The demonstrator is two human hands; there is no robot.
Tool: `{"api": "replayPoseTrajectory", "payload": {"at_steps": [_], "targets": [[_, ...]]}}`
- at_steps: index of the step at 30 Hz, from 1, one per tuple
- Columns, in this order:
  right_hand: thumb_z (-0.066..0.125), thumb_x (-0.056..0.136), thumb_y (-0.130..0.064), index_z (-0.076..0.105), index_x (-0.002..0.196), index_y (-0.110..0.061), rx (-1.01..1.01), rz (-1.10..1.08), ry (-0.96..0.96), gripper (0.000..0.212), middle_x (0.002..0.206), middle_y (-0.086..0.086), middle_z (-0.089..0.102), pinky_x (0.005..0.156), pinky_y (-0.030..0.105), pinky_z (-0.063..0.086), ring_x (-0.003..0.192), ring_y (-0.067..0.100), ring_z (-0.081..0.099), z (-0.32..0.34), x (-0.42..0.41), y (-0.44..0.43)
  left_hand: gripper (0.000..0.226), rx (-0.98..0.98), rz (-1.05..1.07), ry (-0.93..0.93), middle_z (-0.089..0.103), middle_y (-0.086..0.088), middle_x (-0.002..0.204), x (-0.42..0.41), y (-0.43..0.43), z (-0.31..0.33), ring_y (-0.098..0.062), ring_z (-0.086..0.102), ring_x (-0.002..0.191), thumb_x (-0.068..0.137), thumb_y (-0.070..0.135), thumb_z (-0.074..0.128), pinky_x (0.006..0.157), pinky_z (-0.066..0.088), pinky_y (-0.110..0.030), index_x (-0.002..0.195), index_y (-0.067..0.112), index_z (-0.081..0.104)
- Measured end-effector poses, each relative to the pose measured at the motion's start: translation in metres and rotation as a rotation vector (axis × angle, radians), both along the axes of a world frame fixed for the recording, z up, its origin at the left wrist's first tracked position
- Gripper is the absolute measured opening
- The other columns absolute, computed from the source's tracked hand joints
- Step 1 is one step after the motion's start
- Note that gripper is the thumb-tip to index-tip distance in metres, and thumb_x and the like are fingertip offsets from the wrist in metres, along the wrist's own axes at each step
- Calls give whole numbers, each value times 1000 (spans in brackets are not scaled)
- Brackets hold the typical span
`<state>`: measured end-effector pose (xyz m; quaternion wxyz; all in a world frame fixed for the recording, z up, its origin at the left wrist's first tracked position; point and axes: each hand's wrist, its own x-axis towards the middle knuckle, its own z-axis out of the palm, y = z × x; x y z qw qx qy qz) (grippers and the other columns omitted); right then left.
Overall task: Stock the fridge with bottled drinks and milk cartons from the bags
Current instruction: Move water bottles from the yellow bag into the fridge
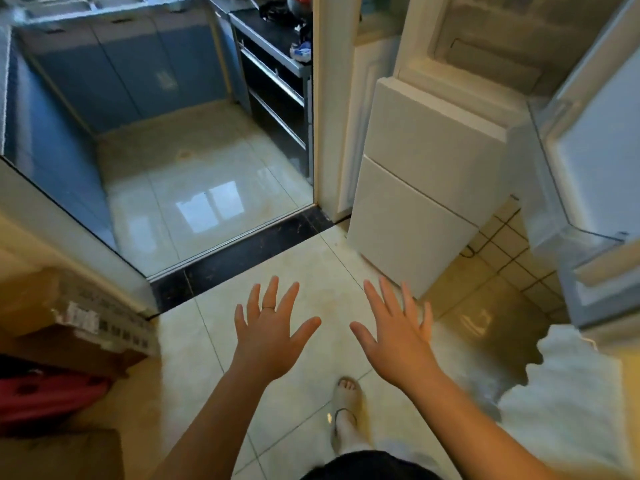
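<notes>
White fridge point(426, 188) is open. Left hand point(268, 337) and right hand point(398, 337) are spread, empty. Next, I think: get a drink from the bag point(568, 393).

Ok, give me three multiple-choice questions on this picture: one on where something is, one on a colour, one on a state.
1. Where is the white bag? A) far left B) top centre C) lower right, by the fridge door
2. The kitchen cabinets are: A) red B) blue C) green
3. The left hand and right hand are: A) spread, empty B) holding bottles C) fists
Answers: C, it lies just below the open door's edge; B, their fronts show blue; A, fingers straight, nothing held.
</notes>
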<state>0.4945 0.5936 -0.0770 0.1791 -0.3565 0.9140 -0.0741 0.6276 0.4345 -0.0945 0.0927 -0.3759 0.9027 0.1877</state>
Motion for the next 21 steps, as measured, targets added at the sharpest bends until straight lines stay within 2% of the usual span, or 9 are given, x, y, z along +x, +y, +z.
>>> {"api": "replayPoseTrajectory", "payload": {"at_steps": [5,8,13,21], "targets": [[24,96,-64,-10,152,-41,41,-83,-15,69,161,-13,-19,117,54,-11,146,21,-25,-10,31,63,85,103,-85,8,-14,7,165,25,49,-12,-24,-17,151,80,83,7,120,-4,-55,155,43,1],[23,96,-64,-10,152,-41,58,-139,13,69,161,-12,-18,117,53,-10,147,21,-22,-10,36,88,91,140,-155,54,-15,9,164,24,74,-15,-22,-19,151,73,87,0,120,-6,-54,154,45,0],[25,96,-63,-7,153,-41,75,-190,38,69,162,-12,-14,116,53,-10,148,22,-18,-7,33,134,90,184,-233,86,-15,9,164,4,117,-10,-21,-20,150,74,86,7,120,-7,-53,154,45,1],[30,97,-60,1,153,-40,-1,-321,78,66,162,-14,-7,118,49,-7,149,17,-12,-1,4,254,76,199,-396,123,-7,9,166,-52,226,-13,-19,-14,151,89,77,25,122,-2,-51,154,43,6]]}}
